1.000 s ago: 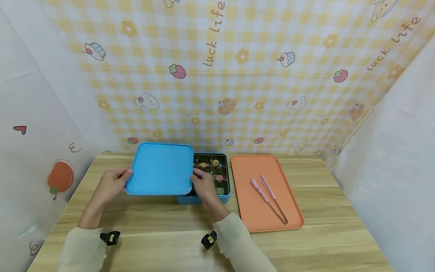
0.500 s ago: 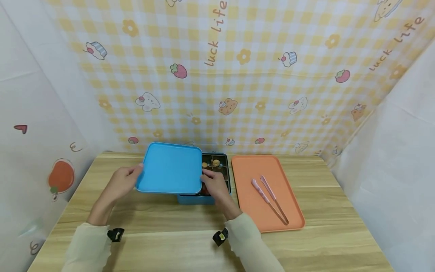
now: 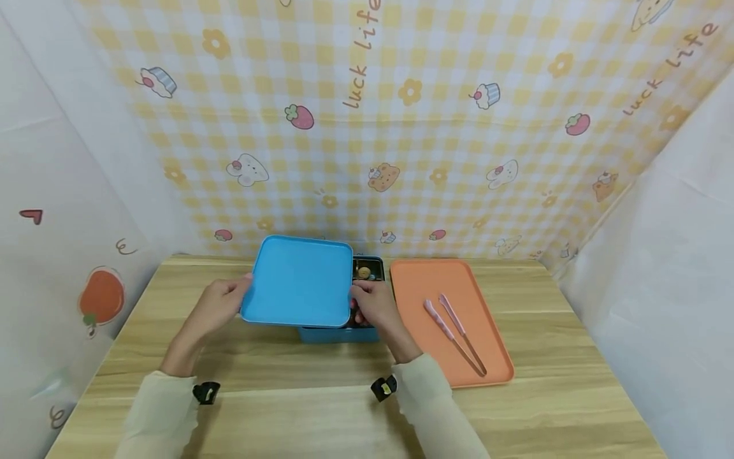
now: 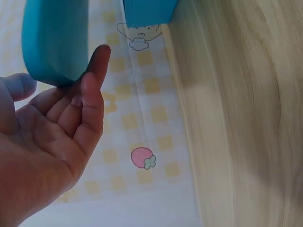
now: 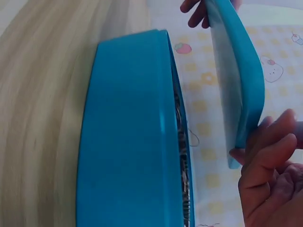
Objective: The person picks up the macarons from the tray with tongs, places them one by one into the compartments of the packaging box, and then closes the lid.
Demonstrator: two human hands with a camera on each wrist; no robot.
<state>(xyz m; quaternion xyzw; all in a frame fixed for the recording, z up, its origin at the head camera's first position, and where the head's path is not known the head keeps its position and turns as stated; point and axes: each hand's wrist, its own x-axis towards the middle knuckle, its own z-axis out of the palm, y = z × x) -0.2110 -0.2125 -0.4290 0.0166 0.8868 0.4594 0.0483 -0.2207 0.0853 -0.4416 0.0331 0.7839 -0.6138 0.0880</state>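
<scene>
A blue square lid [image 3: 301,280] is held level between both hands, raised over the left part of a blue tin [image 3: 338,335]. My left hand [image 3: 216,305] pinches the lid's left edge, thumb above and fingers beneath; the left wrist view shows its fingers under the rim. On the opposite edge, my right hand [image 3: 378,307] grips the lid the same way. In the right wrist view a gap separates the lid [image 5: 248,90] from the tin [image 5: 128,132]. Dark compartments with a round cookie [image 3: 364,273] show at the tin's back right; the lid hides most of the inside.
To the tin's right lies an orange tray [image 3: 415,280] bearing tongs [image 3: 459,335] with pink handles. A checked cloth [image 3: 413,146] hangs behind the wooden table [image 3: 298,414], with white cloth at both sides.
Both hands have carried the lid to the right, so it covers more of the open tin from above. The tin, tray and tongs have stayed in place.
</scene>
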